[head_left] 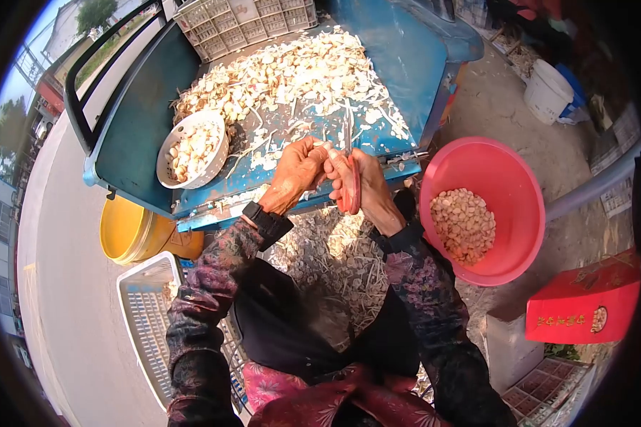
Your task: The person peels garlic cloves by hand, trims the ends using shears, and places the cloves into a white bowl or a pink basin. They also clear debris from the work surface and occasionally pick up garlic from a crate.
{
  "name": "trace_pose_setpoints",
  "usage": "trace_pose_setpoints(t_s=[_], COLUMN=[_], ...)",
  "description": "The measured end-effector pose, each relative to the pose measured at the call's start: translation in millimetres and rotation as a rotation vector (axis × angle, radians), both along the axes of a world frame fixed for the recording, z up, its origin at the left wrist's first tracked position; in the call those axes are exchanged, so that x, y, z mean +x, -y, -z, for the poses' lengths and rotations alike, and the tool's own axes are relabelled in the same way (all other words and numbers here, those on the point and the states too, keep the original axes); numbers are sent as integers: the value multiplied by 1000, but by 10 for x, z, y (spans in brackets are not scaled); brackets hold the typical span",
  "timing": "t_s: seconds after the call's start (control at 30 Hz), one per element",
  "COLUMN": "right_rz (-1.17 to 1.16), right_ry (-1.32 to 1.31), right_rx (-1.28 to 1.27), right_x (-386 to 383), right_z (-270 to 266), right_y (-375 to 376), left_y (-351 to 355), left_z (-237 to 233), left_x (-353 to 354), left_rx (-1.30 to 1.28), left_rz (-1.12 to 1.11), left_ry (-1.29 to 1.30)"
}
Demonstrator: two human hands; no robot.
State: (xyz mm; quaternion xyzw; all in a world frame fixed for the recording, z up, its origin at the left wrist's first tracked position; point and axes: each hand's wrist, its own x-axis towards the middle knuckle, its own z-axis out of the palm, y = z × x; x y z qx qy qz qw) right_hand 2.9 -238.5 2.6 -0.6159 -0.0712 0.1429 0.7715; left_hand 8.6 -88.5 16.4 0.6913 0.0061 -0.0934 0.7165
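Left of the basin (516,235), the right hand (367,181) grips scissors (352,193), the left hand (300,171) pinches, contents unclear: likely trimming; next snip needs steadiness.

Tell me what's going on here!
The person's right hand holds red-handled scissors, blades pointing away. The left hand is close beside it; anything it pinches is too small to tell. Pale pieces, maybe garlic, lie heaped on the blue cart bed. More sit in the white bowl at left and the pink tub at right.
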Motion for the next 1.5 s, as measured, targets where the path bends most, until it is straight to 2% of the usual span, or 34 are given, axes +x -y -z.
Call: trace_pose_setpoints(t_s=[0.07,0.1,0.13,0.2,0.27,0.3,0.33,0.4,0.47,0.5,0.53,0.57,0.6,0.63,0.67,0.7,0.73,0.8,0.83,0.87,0.93,0.97,1.0,1.07,1.13,1.17,1.27,1.3,1.37,1.4,1.47,1.5], right_rz=[34,83,132,171,241,263,247,105,69,40,13,104,101,172,241,332,355,389,396,364,348,333,312,368,359,349,410,405,431,470,473,465], right_ry=[56,21,-14,-5,320,425,421,571,680,725,768,785,793,705,612,668,629,586,585,581,579,594,608,652,574,550,531,542,496,458,449,407], right_rx=[-1,26,53,5,-332,-253,-247,-542,-543,-585,-628,-624,-619,-631,-642,-528,-532,-473,-471,-497,-522,-535,-556,-506,-502,-515,-517,-525,-467,-413,-383,-377], right_x=[48,52,47,34,23,5,-36,-134,-164,-209,-235,-192,-180,-176,-163,-111,-100,-94,-109,-132,-122,-131,-144,-135,-132,-123,-105,-108,-58,-50,-86,-87], right_z=[67,34,1,-42,-12,-33,-71,-221,-150,-165,-178,-90,-147,-247,-298,-229,-233,-240,-254,-285,-341,-349,-341,-299,-299,-284,-306,-357,-338,-344,-451,-466], right_y=[-17,-11,-6,-1,-7,-65,-83,-64,-101,-124,-143,-148,-122,-88,-54,-34,1,7,10,8,15,23,29,9,45,70,112,144,180,205,218,227], left_y=[37,87,36,-109,-50,-16,-8,-57,-11,-30,-90,-166,-240,-376,-550,-716,-963,-1515,-1864,-1858,-1788,-1700,-1526,-1145,-1209,-1223,-1166,-1156,-893,-734,-556,-498], left_z=[-7,-129,-72,21,116,176,219,193,101,182,229,265,255,148,54,-216,-380,-526,-528,-664,-603,-545,-439,-184,472,630,890,963,876,683,375,262], left_x=[45,44,115,208,29,-59,-146,-272,-399,-475,-474,-461,-431,-271,-193,-157,-70,149,257,155,127,109,94,68,407,518,661,645,170,-34,-167,-88], left_rx=[-129,-200,-204,-498,-508,-503,-496,-529,-598,-456,-455,-403,-349,-886,-809,-758,-651,-72,453,584,1246,1120,818,691,985,1206,1226,1155,1139,1106,976,975], left_rz=[-30,-147,-147,-64,3,14,29,62,-79,-70,-78,-6,66,122,31,-89,-144,-377,-346,-401,-647,-524,-336,-151,-203,-199,-165,-101,115,186,392,393], left_ry=[24,-19,-19,-308,-464,-458,-454,-440,-421,-168,-162,-139,-114,-396,-344,-291,-149,193,393,354,628,682,583,463,616,501,328,451,465,495,567,567])
